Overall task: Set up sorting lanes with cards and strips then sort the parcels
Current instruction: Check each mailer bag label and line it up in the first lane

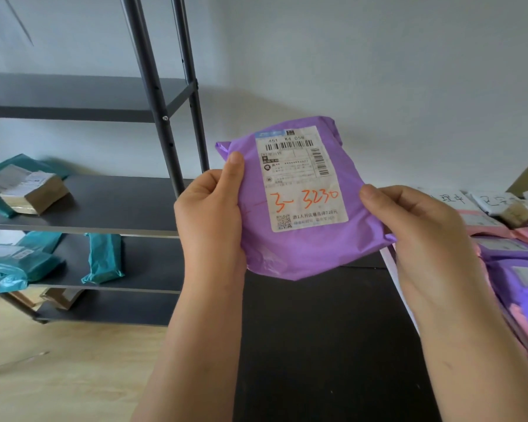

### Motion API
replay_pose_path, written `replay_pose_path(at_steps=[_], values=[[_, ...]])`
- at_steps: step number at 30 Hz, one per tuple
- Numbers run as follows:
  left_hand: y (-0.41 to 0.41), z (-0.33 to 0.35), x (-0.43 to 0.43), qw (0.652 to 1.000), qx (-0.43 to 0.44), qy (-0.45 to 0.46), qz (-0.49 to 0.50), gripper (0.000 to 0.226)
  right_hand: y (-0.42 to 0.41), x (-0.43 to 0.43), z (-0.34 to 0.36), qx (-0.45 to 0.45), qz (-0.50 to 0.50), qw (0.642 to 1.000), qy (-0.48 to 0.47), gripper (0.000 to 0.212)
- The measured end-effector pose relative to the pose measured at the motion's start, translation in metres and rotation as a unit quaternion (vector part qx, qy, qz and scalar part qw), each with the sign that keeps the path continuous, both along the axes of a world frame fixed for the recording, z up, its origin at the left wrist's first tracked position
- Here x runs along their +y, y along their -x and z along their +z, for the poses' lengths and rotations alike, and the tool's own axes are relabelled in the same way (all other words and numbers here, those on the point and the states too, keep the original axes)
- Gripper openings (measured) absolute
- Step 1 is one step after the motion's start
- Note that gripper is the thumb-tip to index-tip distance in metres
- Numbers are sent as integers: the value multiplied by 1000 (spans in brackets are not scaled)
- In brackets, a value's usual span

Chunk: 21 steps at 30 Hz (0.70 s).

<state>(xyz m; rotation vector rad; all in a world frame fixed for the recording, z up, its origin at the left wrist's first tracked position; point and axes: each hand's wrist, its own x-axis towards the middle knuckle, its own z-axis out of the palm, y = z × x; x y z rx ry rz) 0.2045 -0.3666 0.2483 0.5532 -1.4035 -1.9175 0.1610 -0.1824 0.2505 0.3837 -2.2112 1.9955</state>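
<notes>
I hold the parcel [302, 248] up in front of me, in the air over the black table [317, 345], between both hands. It is a purple plastic mailer, slightly tilted, with its face toward me. Its white label [302, 181] carries barcodes, a QR code at the lower left and "3-3230" handwritten in orange.

My left hand [211, 217] grips the parcel's left edge, with the thumb flat on the front pointing up and the fingers curled round behind. My right hand [415, 233] pinches the right edge. Its thumb is on the front, and the other fingers are behind the plastic where I cannot see them.

To the right, on the table, lies a pile [518, 278] of overlapping purple and pink mailers, some with labels up. A white strip [387, 261] runs along the table just left of the pile. Beyond the pile are white cards [451, 197] with black handwritten characters, too blurred for me to read.

To the left stands a dark metal rack [110, 205]. On its middle shelf a brown box [34, 193] with a label rests against a teal mailer. The shelf below holds more teal parcels [104, 257]. Something brown sits on the lowest shelf, but I cannot tell what it is. Under the rack is a light wood floor [73, 360], and behind everything is a plain white wall [348, 71].
</notes>
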Motion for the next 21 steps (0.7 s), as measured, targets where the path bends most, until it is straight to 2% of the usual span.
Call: replay_pose_path(at_steps=[5, 12, 21], values=[[3, -2, 0, 999, -25, -15, -17, 34, 2, 1, 1, -24, 9, 999, 23, 31], [4, -2, 0, 999, -29, -10, -12, 34, 1, 2, 2, -19, 4, 1000, 4, 30], [1, -3, 4, 998, -44, 43, -21, 35, -1, 9, -1, -10, -23, 999, -27, 19]])
